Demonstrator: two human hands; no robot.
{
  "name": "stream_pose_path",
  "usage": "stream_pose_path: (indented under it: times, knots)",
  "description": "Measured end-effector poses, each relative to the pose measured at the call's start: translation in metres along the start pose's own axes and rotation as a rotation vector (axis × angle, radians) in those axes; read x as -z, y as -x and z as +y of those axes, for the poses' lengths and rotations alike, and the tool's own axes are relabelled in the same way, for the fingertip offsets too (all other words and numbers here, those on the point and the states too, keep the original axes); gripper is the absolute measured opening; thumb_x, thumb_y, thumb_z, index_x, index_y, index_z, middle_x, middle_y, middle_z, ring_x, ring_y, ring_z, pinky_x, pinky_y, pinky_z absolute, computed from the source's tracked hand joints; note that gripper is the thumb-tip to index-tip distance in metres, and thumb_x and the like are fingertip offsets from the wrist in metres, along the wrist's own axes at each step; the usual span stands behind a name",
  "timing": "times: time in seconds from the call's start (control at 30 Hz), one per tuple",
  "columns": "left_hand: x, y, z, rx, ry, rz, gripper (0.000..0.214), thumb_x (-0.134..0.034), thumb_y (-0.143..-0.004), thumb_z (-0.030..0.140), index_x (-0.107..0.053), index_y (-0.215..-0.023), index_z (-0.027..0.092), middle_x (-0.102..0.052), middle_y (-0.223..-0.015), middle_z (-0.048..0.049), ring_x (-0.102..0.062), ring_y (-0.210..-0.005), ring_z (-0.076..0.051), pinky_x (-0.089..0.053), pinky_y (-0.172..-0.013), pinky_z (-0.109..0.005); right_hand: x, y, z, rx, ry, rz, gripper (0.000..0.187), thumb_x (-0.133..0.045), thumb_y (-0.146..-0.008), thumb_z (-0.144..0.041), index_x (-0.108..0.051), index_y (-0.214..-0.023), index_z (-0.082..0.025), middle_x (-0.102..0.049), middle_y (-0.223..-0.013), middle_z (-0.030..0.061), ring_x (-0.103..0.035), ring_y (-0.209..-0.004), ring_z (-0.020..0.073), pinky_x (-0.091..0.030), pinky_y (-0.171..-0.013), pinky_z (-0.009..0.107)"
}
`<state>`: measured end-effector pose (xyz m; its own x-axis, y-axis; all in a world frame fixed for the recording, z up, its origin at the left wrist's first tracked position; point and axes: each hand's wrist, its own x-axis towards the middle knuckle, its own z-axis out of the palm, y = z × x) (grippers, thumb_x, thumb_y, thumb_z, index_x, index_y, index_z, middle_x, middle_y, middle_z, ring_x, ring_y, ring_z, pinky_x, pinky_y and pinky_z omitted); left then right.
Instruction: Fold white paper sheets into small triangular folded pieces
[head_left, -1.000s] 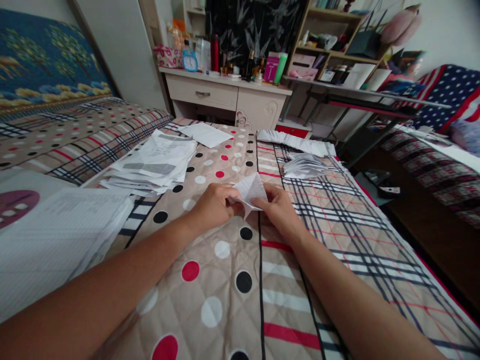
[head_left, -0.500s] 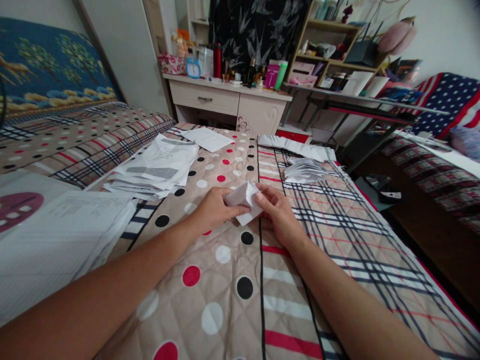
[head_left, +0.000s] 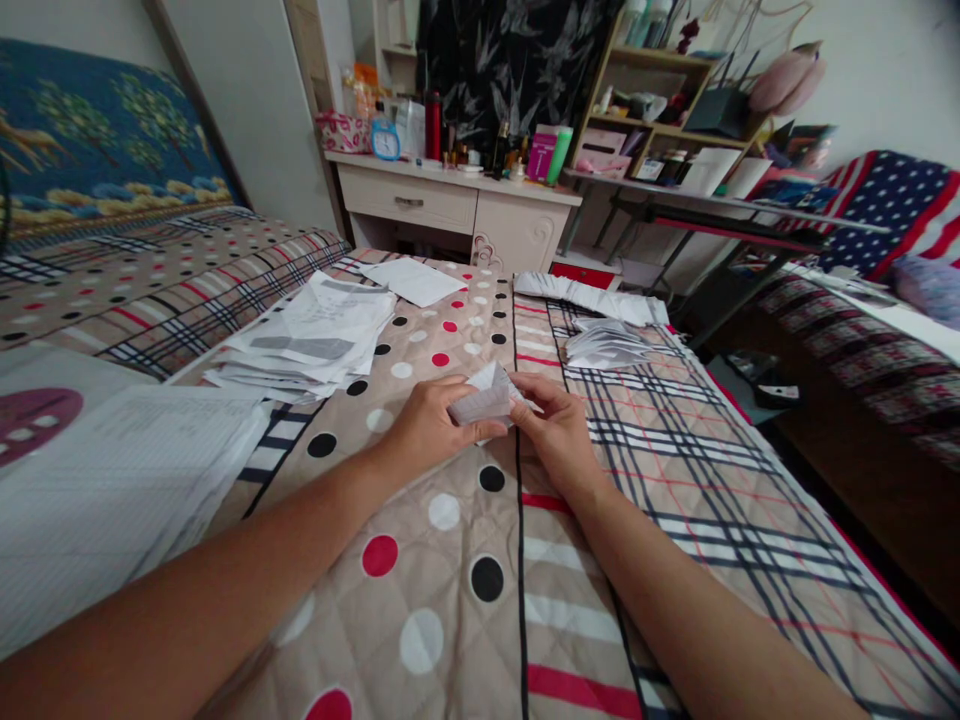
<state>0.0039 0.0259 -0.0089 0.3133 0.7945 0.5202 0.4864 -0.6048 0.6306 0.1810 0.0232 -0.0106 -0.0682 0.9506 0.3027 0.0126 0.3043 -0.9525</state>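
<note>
A small folded sheet of paper [head_left: 484,398], white with a greyish face, is held between my two hands just above the patterned bedspread [head_left: 450,640]. My left hand [head_left: 433,420] pinches its left side, thumb along the near edge and fingers behind. On the right side, my right hand [head_left: 553,425] grips the paper with thumb and fingers. The fingers behind the paper are partly hidden. Beyond my right hand lies a fanned pile of folded papers [head_left: 607,345], with a long row of folded papers [head_left: 592,297] behind it.
Left of my hands sits a stack of loose printed sheets [head_left: 307,335], and nearer, a larger stack of lined paper [head_left: 135,480]. A single white sheet [head_left: 416,281] lies farther back. A white dresser [head_left: 409,200] stands past the bed, a desk with shelves [head_left: 660,125] to its right.
The paper has turned in my hands, so its grey face shows more broadly and the lower flap less. My left thumb now lies along its near edge. The piles have stayed put.
</note>
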Motion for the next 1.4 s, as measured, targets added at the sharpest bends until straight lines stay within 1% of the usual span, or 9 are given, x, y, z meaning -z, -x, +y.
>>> stream_pose_path:
  times: [0.17,0.33,0.43,0.53,0.73,0.9,1.03,1.17,1.4]
  knots:
    - [0.002,-0.002,0.003,0.001,0.117,0.113,0.023,-0.06,-0.09,0.032,-0.072,-0.079,0.016,-0.064,-0.077,-0.0029,-0.061,-0.074,-0.014,-0.047,-0.068,-0.025,-0.003,0.002,-0.002,-0.149,-0.177,-0.007,0.014,-0.08,-0.069,-0.032,-0.073,-0.073,-0.021,-0.069,-0.071,-0.0001,-0.058,-0.062,0.0124,-0.046,-0.063,0.025]
    - [-0.001,-0.002,0.001,0.044,0.187,0.256,0.011,-0.068,-0.083,0.026,-0.074,-0.081,0.017,-0.071,-0.102,-0.0075,-0.065,-0.098,-0.018,-0.05,-0.089,-0.03,-0.007,0.004,-0.004,-0.195,-0.242,-0.024,0.016,-0.082,-0.065,-0.03,-0.071,-0.069,-0.019,-0.068,-0.067,-0.0007,-0.057,-0.059,0.0114,-0.045,-0.06,0.024]
    - [-0.002,-0.002,0.002,0.137,0.221,0.295,0.009,-0.072,-0.078,0.025,-0.074,-0.08,0.016,-0.074,-0.092,-0.0064,-0.067,-0.086,-0.017,-0.052,-0.08,-0.028,-0.007,0.004,-0.002,-0.198,-0.215,-0.027,0.017,-0.081,-0.066,-0.031,-0.07,-0.07,-0.018,-0.067,-0.067,-0.0007,-0.056,-0.06,0.0112,-0.044,-0.059,0.023]
    - [-0.002,-0.001,0.004,0.247,0.296,0.206,0.017,-0.069,-0.081,0.032,-0.073,-0.08,0.016,-0.073,-0.081,-0.0036,-0.066,-0.074,-0.016,-0.051,-0.068,-0.026,-0.007,0.003,-0.001,-0.165,-0.176,-0.03,0.019,-0.079,-0.069,-0.034,-0.068,-0.071,-0.018,-0.065,-0.066,-0.0012,-0.053,-0.059,0.0108,-0.041,-0.058,0.023]
    - [-0.004,-0.003,0.001,0.241,0.36,0.154,0.025,-0.057,-0.089,0.036,-0.072,-0.081,0.017,-0.071,-0.094,-0.0054,-0.063,-0.092,-0.018,-0.048,-0.083,-0.029,-0.006,0.004,0.0,-0.15,-0.115,-0.032,0.023,-0.076,-0.073,-0.038,-0.066,-0.069,-0.017,-0.061,-0.064,-0.0014,-0.049,-0.057,0.0099,-0.037,-0.054,0.023]
    - [-0.005,-0.001,0.003,0.355,0.434,0.006,0.039,-0.048,-0.092,0.046,-0.059,-0.069,0.016,-0.054,-0.063,0.0012,-0.048,-0.057,-0.011,-0.037,-0.053,-0.023,-0.007,0.005,-0.001,-0.179,-0.072,-0.038,0.028,-0.075,-0.073,-0.041,-0.062,-0.067,-0.016,-0.058,-0.059,-0.0018,-0.047,-0.053,0.0095,-0.034,-0.05,0.022]
    - [-0.003,0.001,0.01,0.314,0.332,-0.113,0.023,-0.066,-0.078,0.037,-0.06,-0.081,0.015,-0.055,-0.067,0.0022,-0.049,-0.059,-0.011,-0.037,-0.052,-0.022,-0.006,0.005,-0.001,-0.188,-0.048,0.011,0.029,-0.074,-0.073,-0.041,-0.061,-0.065,-0.017,-0.055,-0.056,-0.0029,-0.042,-0.049,0.0085,-0.031,-0.046,0.022]
    - [-0.004,0.001,0.011,0.305,0.222,-0.112,0.019,-0.062,-0.071,0.019,-0.062,-0.088,0.014,-0.058,-0.072,0.0015,-0.051,-0.061,-0.011,-0.038,-0.054,-0.022,-0.005,0.004,0.0,-0.192,-0.069,0.011,0.029,-0.074,-0.073,-0.041,-0.06,-0.064,-0.017,-0.054,-0.055,-0.0031,-0.042,-0.049,0.0084,-0.03,-0.046,0.022]
    - [0.002,0.002,0.016,0.231,0.137,-0.072,0.016,-0.052,-0.078,0.021,-0.062,-0.088,0.013,-0.057,-0.071,0.0005,-0.05,-0.064,-0.013,-0.039,-0.058,-0.024,-0.007,0.005,0.0,-0.215,-0.068,-0.004,0.032,-0.074,-0.073,-0.044,-0.059,-0.065,-0.017,-0.054,-0.055,-0.0031,-0.043,-0.049,0.0082,-0.031,-0.046,0.021]
